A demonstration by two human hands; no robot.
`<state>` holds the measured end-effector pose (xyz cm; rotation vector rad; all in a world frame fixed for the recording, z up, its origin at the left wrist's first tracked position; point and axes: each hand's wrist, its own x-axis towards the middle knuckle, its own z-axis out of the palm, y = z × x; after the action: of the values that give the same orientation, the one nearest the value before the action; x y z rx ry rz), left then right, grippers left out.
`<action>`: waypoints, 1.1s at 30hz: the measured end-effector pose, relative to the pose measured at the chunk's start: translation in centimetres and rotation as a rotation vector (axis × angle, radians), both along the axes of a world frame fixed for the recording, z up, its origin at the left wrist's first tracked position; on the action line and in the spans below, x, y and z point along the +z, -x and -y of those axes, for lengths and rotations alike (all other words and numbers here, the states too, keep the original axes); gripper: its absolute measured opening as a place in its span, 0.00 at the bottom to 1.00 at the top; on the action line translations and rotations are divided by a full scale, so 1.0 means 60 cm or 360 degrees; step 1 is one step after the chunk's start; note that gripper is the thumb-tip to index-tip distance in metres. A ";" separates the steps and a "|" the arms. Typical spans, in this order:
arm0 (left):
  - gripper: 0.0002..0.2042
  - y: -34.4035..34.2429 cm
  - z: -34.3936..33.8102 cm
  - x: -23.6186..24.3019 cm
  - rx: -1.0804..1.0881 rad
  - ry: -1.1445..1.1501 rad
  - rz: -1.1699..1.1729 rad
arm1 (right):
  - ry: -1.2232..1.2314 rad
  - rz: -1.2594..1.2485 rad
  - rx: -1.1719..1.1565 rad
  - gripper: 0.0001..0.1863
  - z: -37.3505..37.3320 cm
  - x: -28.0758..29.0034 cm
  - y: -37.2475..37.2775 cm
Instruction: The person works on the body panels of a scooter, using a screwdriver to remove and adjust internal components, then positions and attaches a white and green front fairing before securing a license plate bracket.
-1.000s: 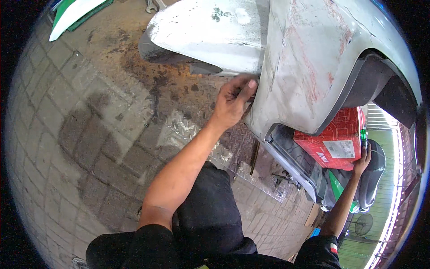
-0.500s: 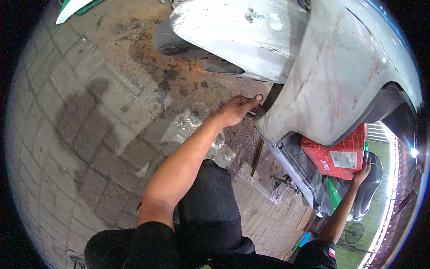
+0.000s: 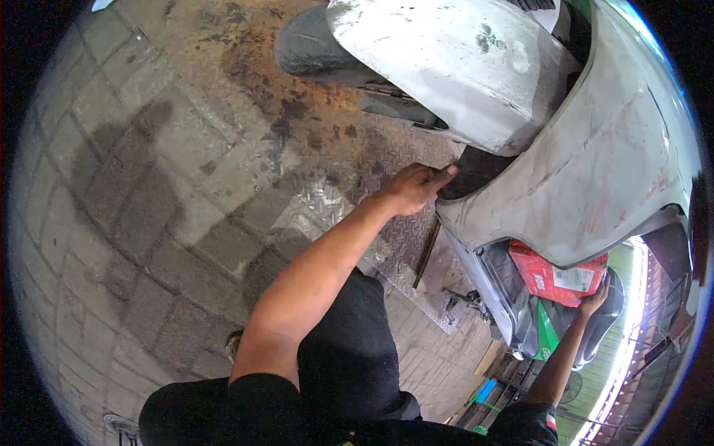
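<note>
A white scooter stands in front of me, its front mudguard (image 3: 454,67) over the black front tyre (image 3: 312,52) and its scuffed white leg shield (image 3: 595,171) to the right. My left hand (image 3: 413,187) reaches to the lower edge of the leg shield, fingers curled and fingertips at the dark gap (image 3: 476,171) beneath it. My right hand (image 3: 599,297) rests on the black seat (image 3: 595,334) behind a red box (image 3: 554,273) lying on the footboard. What the left fingers touch inside the gap is hidden.
Under the scooter lies a metal tread plate (image 3: 394,223) on stained, rusty paving bricks (image 3: 149,186). A thin rod (image 3: 426,253) lies on the plate. The side stand (image 3: 461,297) sits by the plate's edge. Green and blue items (image 3: 487,390) lie at lower right.
The view has shifted so the scooter sits higher and further right. My left hand has slid down from the leg shield's front edge to its lower edge. The right hand stays on the seat.
</note>
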<state>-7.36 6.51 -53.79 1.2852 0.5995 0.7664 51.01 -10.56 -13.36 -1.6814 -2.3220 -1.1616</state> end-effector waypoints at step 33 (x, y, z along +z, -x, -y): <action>0.35 -0.053 -0.001 -0.027 0.0055 0.0103 0.0177 | -0.0027 -0.0378 -0.0140 0.18 -0.023 -0.015 0.028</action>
<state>-4.19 6.54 -55.38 1.1675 0.5536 0.8347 49.34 -9.20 -14.27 -1.8206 -2.1112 -0.9318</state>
